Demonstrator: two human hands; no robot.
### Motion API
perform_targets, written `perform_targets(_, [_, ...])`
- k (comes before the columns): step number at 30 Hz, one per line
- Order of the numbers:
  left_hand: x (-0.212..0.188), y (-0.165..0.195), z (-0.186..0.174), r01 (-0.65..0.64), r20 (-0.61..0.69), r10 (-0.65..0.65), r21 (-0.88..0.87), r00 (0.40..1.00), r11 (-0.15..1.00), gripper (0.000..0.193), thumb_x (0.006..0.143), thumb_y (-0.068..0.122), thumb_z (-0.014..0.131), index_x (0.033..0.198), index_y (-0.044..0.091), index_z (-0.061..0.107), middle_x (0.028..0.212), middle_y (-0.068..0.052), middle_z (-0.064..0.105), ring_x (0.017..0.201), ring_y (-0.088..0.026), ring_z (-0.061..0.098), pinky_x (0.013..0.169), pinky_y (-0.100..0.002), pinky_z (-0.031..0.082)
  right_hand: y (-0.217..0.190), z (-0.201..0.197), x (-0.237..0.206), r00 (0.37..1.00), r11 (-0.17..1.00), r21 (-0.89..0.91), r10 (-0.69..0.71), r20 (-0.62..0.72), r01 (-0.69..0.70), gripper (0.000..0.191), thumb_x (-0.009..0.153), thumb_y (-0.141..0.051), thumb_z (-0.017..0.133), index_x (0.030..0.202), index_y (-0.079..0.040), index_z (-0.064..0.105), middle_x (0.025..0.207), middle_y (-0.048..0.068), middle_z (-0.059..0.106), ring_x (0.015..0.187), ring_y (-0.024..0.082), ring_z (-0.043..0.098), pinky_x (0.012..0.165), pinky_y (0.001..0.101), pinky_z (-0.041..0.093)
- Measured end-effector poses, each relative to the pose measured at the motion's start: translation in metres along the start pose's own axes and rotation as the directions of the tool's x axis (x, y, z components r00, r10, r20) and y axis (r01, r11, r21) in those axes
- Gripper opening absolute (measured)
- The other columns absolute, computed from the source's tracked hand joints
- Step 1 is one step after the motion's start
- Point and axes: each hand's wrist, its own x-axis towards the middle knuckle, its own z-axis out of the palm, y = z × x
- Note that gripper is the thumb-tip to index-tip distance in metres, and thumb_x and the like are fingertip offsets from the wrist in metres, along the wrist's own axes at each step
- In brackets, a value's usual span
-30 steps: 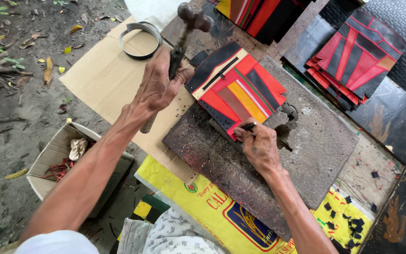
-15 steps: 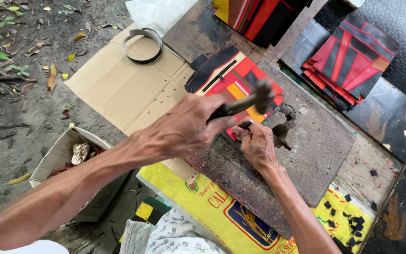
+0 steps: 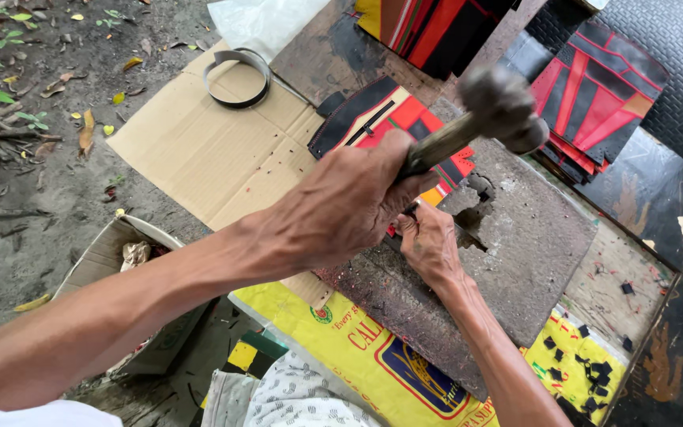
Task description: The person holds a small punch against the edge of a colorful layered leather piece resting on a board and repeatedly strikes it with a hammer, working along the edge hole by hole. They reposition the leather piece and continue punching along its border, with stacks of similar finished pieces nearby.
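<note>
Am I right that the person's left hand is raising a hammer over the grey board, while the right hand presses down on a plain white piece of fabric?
Not quite. The left hand does raise the hammer over the grey board, but the piece under the right hand is not plain white: the head view shows a panel patterned in red, black and yellow.

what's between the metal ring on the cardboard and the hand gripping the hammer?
Head view: mostly bare cardboard sheet runs from the metal ring toward the left hand on the hammer. Near the hand lies the black edge of the red-and-black patterned piece.
</note>
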Motion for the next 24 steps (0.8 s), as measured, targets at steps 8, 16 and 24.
perform_targets(8, [0.010, 0.001, -0.010, 0.236, 0.250, -0.286, 0.212, 0.925, 0.948, 0.034, 0.104, 0.033, 0.055, 0.096, 0.000, 0.052, 0.051, -0.010, 0.049, 0.040, -0.022, 0.047, 0.038, -0.046, 0.037, -0.009, 0.002, 0.001, 0.999, 0.999, -0.014, -0.041, -0.034, 0.041, 0.009, 0.097, -0.012, 0.069, 0.098, -0.004, 0.064, 0.078, 0.018, 0.066, 0.067, 0.029, 0.066, 0.063, 0.0391, 0.052])
perform_targets(16, [0.006, 0.002, -0.005, 0.193, 0.187, -0.232, 0.206, 0.954, 0.959, 0.037, 0.103, 0.035, 0.056, 0.098, -0.002, 0.052, 0.056, -0.013, 0.054, 0.044, -0.028, 0.055, 0.042, -0.046, 0.042, -0.013, 0.002, 0.000, 1.000, 1.000, -0.022, -0.012, -0.016, 0.011, 0.012, 0.098, -0.013, 0.071, 0.097, -0.004, 0.062, 0.080, 0.018, 0.066, 0.067, 0.030, 0.064, 0.064, 0.0395, 0.051])
perform_targets(24, [-0.025, -0.052, 0.010, 0.418, 0.366, -0.542, 0.365, 0.757, 0.831, 0.034, 0.103, 0.034, 0.051, 0.101, 0.000, 0.052, 0.065, -0.019, 0.063, 0.059, -0.040, 0.066, 0.058, -0.054, 0.049, -0.010, 0.003, 0.000, 0.994, 0.996, -0.031, -0.086, -0.065, 0.085, 0.009, 0.096, -0.009, 0.068, 0.094, -0.003, 0.061, 0.077, 0.017, 0.065, 0.066, 0.029, 0.067, 0.061, 0.0389, 0.052])
